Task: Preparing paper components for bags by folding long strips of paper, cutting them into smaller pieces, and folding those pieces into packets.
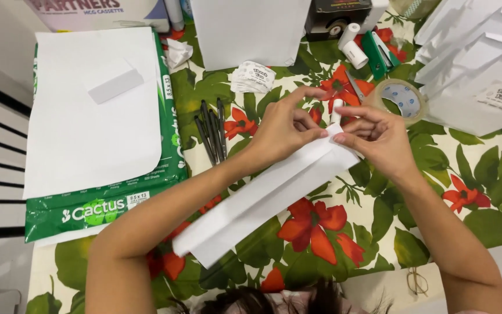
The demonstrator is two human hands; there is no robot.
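Both hands, left [283,131] & right [379,139], grip pinching folded paper [262,200] end; fingertips overlap.

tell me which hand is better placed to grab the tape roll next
Probably the right hand: the tape roll lies just beyond its fingers. The left hand sits farther away, and both pinch the folded white paper.

Roughly five black pens [211,135], one tape roll [402,99].
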